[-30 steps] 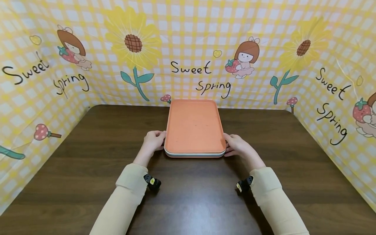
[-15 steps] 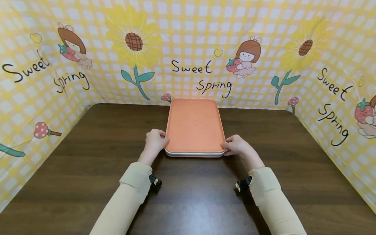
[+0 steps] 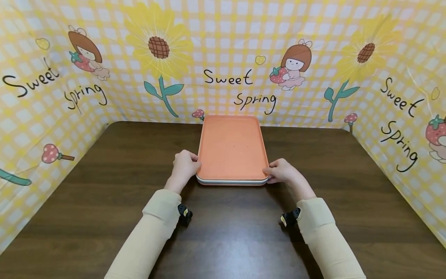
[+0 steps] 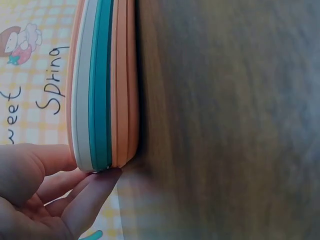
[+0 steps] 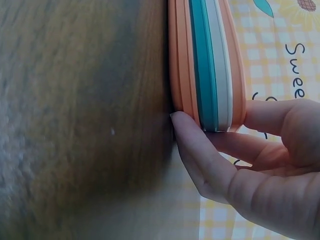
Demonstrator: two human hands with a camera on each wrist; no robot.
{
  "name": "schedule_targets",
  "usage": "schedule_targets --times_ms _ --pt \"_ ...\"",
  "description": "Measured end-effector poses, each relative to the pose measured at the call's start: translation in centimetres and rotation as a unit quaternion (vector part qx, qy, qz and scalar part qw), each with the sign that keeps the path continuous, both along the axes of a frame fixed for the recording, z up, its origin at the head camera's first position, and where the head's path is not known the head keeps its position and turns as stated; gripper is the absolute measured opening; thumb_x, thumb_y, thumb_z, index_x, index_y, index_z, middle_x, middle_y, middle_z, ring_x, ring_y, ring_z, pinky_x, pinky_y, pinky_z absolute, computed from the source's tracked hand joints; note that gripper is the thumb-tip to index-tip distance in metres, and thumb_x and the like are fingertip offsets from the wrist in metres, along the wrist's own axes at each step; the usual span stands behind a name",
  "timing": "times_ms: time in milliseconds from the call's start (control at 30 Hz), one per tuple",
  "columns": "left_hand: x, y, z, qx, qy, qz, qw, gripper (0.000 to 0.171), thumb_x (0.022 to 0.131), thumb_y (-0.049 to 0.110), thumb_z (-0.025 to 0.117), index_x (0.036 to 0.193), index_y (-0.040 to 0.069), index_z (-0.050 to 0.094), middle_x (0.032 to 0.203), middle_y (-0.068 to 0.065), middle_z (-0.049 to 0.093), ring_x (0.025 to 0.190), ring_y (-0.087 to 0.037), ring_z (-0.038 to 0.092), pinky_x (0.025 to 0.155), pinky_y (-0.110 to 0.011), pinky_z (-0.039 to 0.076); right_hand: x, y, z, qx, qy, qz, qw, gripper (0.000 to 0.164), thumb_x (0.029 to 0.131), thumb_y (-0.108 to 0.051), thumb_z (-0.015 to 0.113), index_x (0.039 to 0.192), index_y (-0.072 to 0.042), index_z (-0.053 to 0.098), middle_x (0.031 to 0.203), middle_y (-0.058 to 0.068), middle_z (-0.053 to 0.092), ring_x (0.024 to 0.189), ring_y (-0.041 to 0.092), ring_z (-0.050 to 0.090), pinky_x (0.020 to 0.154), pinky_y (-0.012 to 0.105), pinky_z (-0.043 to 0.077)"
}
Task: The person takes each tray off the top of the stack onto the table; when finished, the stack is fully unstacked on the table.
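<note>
A stack of trays lies on the table near its back edge, topped by an orange tray (image 3: 232, 147). From the side, the left wrist view shows a white tray (image 4: 84, 110) and a teal tray (image 4: 102, 100) under the top one, with orange layers (image 4: 124, 100) at the bottom. My left hand (image 3: 184, 166) pinches the stack's left side near the front corner, thumb on the upper rim and fingers against the side. On the opposite side, my right hand (image 3: 283, 170) grips the stack the same way. Its fingertips reach the lowest orange layer (image 5: 180, 75) in the right wrist view.
The dark wooden table (image 3: 230, 232) spreads out around the stack. A yellow checked cloth (image 3: 223, 50) with printed flowers and lettering stands behind it and along both sides. A small black camera (image 3: 184, 214) sits at the left wrist, another black camera (image 3: 290, 217) at the right.
Both thumbs have come up from the stack's sides onto the top tray's rim. My left hand has shifted slightly right and closer. The stack stays in nearly the same place.
</note>
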State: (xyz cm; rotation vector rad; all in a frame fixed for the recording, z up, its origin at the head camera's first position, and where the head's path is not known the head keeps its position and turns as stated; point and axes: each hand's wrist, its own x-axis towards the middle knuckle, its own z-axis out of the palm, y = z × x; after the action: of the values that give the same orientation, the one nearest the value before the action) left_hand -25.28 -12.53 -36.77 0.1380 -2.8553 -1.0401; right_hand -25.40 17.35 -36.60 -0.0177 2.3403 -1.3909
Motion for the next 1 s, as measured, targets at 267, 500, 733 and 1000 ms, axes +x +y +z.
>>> schedule_targets --times_ms 267,500,733,1000 --pt "0.2 0.5 0.5 -0.008 0.018 0.02 0.9996 0.016 0.079 0.008 0.063 0.088 0.002 0.074 0.096 -0.015 0.072 0.09 -0.037 0.064 0.081 -0.047 0.05 0.0 -0.3 0.1 0.028 0.018 0.01 0.999 0.032 0.093 -0.004 0.049 0.114 0.02 0.055 0.075 0.006 0.064 0.062 0.005 0.06 0.069 0.028 0.057" --pt "0.3 0.9 0.5 -0.007 0.026 0.026 0.9993 0.014 0.078 0.007 0.06 0.083 0.002 0.072 0.09 -0.015 0.071 0.084 -0.034 0.064 0.077 -0.046 0.05 0.1 -0.2 0.2 0.031 0.019 0.01 0.999 0.033 0.094 -0.004 0.048 0.116 0.02 0.054 0.08 0.01 0.065 0.063 0.006 0.061 0.072 0.031 0.057" --pt "0.5 0.9 0.7 -0.006 0.027 0.033 0.9991 0.012 0.076 0.004 0.06 0.077 0.003 0.072 0.084 -0.014 0.071 0.083 -0.034 0.064 0.079 -0.047 0.049 0.2 -0.3 0.3 0.045 0.025 0.018 0.998 0.032 0.094 -0.004 0.048 0.114 0.019 0.056 0.082 0.011 0.065 0.065 0.007 0.062 0.072 0.03 0.057" --pt "0.1 0.5 1.3 -0.002 0.003 0.041 0.9991 0.012 0.074 0.006 0.063 0.075 0.001 0.074 0.08 -0.014 0.073 0.088 -0.034 0.065 0.083 -0.047 0.049 0.1 -0.4 0.3 0.065 0.041 0.028 0.997 0.031 0.094 -0.005 0.048 0.111 0.018 0.058 0.088 0.017 0.067 0.067 0.009 0.064 0.073 0.033 0.057"
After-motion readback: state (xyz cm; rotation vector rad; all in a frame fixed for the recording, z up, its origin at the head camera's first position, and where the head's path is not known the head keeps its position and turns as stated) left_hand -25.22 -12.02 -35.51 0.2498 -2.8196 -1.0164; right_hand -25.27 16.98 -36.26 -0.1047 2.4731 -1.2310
